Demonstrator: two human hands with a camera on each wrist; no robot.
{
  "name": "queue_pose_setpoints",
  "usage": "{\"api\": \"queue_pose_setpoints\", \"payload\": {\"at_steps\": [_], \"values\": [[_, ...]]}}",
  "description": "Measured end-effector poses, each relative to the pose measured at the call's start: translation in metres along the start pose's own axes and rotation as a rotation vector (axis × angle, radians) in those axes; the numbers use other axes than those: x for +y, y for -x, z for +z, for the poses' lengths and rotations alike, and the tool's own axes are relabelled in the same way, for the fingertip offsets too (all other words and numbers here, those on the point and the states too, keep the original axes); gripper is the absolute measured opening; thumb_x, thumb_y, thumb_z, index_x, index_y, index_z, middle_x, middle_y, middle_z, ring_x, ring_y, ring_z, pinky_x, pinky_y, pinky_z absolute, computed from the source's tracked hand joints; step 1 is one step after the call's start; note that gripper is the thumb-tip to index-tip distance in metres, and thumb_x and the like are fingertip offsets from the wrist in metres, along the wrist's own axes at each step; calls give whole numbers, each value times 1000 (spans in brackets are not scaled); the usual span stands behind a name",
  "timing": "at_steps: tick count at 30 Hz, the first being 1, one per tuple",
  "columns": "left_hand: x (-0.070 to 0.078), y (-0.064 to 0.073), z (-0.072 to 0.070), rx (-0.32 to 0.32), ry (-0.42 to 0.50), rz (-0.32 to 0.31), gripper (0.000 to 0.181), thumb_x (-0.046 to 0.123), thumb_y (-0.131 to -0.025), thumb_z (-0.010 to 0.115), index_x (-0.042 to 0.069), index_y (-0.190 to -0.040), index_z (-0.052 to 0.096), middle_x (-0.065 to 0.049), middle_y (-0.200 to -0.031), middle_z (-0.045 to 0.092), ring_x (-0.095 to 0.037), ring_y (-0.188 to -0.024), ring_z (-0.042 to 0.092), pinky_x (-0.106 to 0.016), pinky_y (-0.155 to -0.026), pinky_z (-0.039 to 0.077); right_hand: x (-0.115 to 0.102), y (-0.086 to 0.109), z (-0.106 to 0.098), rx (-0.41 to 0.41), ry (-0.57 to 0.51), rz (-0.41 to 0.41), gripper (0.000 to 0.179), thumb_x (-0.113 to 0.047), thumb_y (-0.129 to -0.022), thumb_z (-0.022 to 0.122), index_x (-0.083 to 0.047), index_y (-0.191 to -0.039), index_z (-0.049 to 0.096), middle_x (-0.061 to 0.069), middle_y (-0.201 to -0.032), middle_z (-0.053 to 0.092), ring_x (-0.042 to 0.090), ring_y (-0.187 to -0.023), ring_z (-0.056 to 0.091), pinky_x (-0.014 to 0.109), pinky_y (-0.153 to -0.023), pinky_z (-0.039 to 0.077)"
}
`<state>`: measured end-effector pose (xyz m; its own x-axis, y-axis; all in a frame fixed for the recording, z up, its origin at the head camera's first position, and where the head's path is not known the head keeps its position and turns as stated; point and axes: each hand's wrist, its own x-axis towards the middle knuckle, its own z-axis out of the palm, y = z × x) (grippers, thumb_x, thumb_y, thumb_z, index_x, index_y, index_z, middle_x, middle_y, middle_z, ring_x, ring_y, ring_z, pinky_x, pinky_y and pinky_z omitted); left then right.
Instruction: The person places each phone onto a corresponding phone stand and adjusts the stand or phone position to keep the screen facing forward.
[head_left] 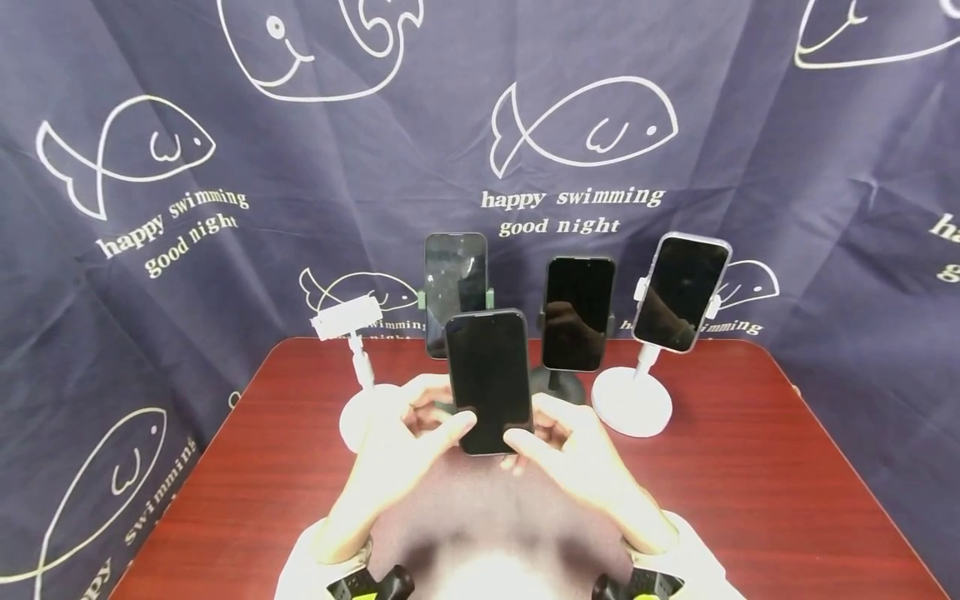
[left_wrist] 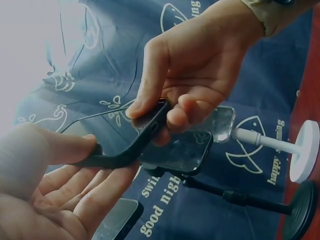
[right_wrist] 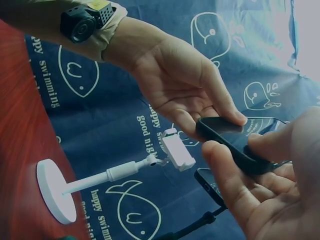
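A smartphone with a black rim (head_left: 491,383) is held up above the table, its dark screen facing me. My left hand (head_left: 408,442) pinches its lower left side, thumb on the front and fingers behind. On the lower right side, my right hand (head_left: 577,454) grips it the same way. The left wrist view shows the phone's black edge (left_wrist: 135,150) between both thumbs and fingers. In the right wrist view the phone (right_wrist: 235,137) lies tilted between the two hands. Part of its back is hidden by the fingers.
Behind stand a phone (head_left: 456,275) in a green clamp, a phone (head_left: 579,312) on a black stand, and a phone (head_left: 682,292) on a white stand. A white phone stand (head_left: 348,318) with nothing in its clamp is at left. The red table (head_left: 750,467) meets a fish-printed curtain (head_left: 300,208).
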<state>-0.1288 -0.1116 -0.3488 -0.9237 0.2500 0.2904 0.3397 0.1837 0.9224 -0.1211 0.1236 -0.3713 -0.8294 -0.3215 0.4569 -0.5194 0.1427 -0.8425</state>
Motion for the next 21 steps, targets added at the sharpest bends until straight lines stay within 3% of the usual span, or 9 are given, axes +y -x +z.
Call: {"api": "queue_pose_setpoints", "payload": {"at_steps": [5,12,21], "values": [[0,1,3,1,6,40,39,12,-88,81,19,-124,68,-5,-109,77,-14,-86,76,-30,-76,61,-2,0,0,40,0,-70,23,1,-92,73,-8,-113,71,4,-80,78,10,-64,74,22,-64,54],[1,3,5,-31,52,63,47,9,-87,82,18,-129,65,-7,-110,76,-15,-86,74,-29,-78,61,-2,1,1,79,-5,-95,26,5,-90,73,-6,-113,71,9,-86,79,10,-67,74,20,-68,54],[2,5,9,-9,99,14,44,2,-85,81,11,-125,64,-12,-108,75,-11,-79,74,-34,-78,62,-6,3,1,101,-74,-15,31,7,-88,75,-9,-114,71,3,-98,77,9,-90,73,26,-87,59]]}}
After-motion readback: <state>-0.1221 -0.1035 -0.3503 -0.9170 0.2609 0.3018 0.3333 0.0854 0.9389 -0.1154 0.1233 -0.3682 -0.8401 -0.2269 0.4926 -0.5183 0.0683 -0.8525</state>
